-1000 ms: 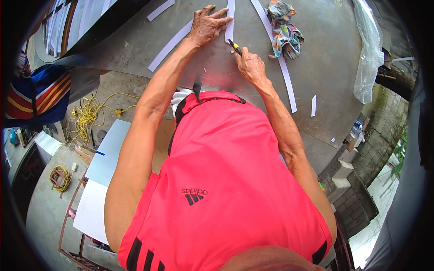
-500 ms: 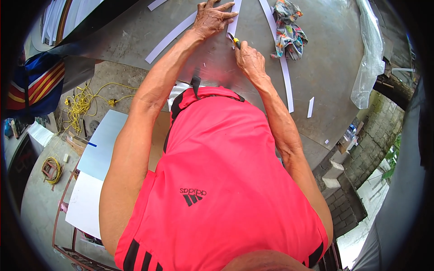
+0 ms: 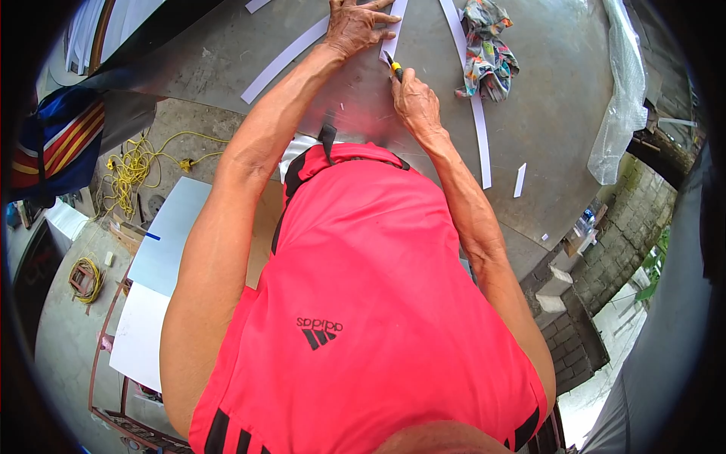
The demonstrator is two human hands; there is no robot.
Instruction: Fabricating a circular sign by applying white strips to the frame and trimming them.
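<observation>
From afar I saw little shift: the left hand [image 3: 354, 29], fingers spread, still steadied the white strip [image 3: 390, 45] while the right hand [image 3: 417, 104] gripped the utility knife [image 3: 397, 70] at its end.

Workshop: metal worktable [image 3: 560, 98], utility knife [image 3: 396, 69], yellow cord [image 3: 134, 172]

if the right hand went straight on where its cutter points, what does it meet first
The cutter in the right hand would likely first meet the near end of the white strip under the left hand; depth is unclear.
</observation>
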